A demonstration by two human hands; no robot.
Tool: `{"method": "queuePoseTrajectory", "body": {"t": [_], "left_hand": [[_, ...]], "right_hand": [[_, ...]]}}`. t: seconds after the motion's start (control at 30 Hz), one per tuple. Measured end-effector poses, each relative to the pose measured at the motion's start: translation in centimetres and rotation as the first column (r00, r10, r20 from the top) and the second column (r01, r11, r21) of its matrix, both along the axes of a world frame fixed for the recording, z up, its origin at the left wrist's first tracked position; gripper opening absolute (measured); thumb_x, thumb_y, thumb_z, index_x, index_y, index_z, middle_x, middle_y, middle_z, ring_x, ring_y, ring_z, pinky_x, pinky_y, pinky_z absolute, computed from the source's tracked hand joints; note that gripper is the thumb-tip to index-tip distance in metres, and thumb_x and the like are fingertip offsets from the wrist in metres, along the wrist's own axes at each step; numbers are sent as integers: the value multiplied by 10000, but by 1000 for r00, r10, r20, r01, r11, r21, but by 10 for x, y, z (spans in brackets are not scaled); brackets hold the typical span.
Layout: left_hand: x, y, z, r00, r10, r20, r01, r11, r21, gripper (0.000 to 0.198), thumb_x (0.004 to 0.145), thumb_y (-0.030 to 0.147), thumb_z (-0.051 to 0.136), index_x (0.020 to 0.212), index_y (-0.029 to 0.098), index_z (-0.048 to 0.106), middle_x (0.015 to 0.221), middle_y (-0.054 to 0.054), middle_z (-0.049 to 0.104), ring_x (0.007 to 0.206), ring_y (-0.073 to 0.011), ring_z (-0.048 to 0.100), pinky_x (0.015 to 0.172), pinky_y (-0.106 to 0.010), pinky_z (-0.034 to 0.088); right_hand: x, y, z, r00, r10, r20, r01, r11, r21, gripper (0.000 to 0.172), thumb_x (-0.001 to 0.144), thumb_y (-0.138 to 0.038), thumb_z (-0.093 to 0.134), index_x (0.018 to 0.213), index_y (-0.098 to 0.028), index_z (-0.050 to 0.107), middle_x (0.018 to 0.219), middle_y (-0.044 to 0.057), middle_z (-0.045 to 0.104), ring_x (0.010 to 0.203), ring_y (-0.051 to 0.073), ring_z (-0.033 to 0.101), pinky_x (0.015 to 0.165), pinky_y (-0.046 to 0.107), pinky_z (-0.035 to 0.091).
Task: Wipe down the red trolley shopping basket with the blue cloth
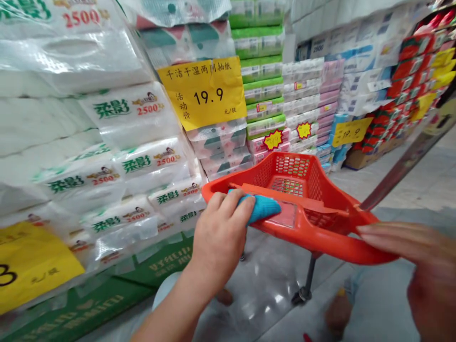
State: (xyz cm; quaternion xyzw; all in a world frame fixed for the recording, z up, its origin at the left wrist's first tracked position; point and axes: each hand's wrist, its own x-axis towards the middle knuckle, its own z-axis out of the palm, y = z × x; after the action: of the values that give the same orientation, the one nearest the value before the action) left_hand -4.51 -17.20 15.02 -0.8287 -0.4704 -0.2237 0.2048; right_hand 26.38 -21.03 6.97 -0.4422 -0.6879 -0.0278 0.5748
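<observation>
Fingers (242, 206) atop blue cloth (263, 208), on red basket (302, 237)

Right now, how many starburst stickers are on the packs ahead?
2: one sticker on pink packs, another on white packs to its right; others may be hidden.

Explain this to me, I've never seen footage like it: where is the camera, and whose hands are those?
No machine here: these are a person's two bare hands, seen in one picture from a camera worn on that person's head, looking forward and down. The left hand holds a blue cloth against a red plastic basket, which sits on a metal stand. The blurred right hand has its fingers stretched out at the basket's edge. Beside them are stacked packs of tissues, with a yellow price sign reading 19.9.
</observation>
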Motion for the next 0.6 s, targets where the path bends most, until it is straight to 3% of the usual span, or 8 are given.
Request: {"method": "queuePoseTrajectory", "body": {"t": [0.1,0.17,0.23,0.27,0.33,0.43,0.5,0.6], "left_hand": [[-3,0,3,1000,5,3,-5,998,-56,321,925,136,485,1199,218,632,1219,-67,673,1014,-249,582,865,-395,539],[-14,9,6,989,147,-7,-147,985,-89,265,923,161,505,1135,210,657,1130,-74,687,977,-264,580,854,-417,532],[-22,15,8,966,256,-20,-257,961,-101,229,910,160,523,1082,203,670,1068,-78,689,949,-273,576,843,-427,525],[-23,14,9,966,256,-30,-258,961,-102,230,906,149,524,1076,202,670,1067,-76,689,947,-271,573,840,-422,524],[-18,9,8,987,144,-66,-150,984,-100,262,914,133,505,1113,203,660,1130,-66,685,960,-258,563,841,-402,523],[-9,3,9,993,-46,-107,33,992,-121,309,939,135,475,1185,217,643,1202,-47,674,962,-237,552,830,-377,524],[-12,8,10,995,-30,-93,13,985,-171,311,931,131,486,1181,218,649,1181,-48,677,980,-239,561,853,-388,523],[-25,20,10,995,97,-27,-101,964,-248,281,899,124,520,1128,196,667,1115,-63,681,1002,-250,582,895,-411,519]], "right_hand": [[-14,4,9,958,-143,250,142,990,22,224,929,-291,560,1062,-356,727,873,57,761,821,311,695,781,502,473],[-17,11,13,908,-266,323,254,964,77,154,940,-277,568,902,-290,716,739,60,733,695,278,658,689,451,434],[-13,15,16,868,-344,357,320,939,125,277,968,-293,534,728,-256,667,626,51,676,603,241,611,623,405,407],[-9,17,17,849,-370,378,342,929,142,338,979,-296,514,670,-247,642,592,44,652,571,227,593,600,387,400],[1,18,19,826,-395,402,337,918,210,375,983,-258,507,633,-224,638,568,35,634,534,203,574,563,353,397],[18,20,19,847,-351,399,230,919,320,288,949,-132,518,732,-165,704,601,49,666,570,198,616,569,319,419],[29,21,18,858,-326,398,192,921,339,256,936,-106,519,786,-148,722,625,59,681,605,211,643,605,322,452],[39,19,17,826,-387,409,318,920,229,294,973,-207,500,795,-170,731,658,63,694,639,244,664,635,350,490]]}}
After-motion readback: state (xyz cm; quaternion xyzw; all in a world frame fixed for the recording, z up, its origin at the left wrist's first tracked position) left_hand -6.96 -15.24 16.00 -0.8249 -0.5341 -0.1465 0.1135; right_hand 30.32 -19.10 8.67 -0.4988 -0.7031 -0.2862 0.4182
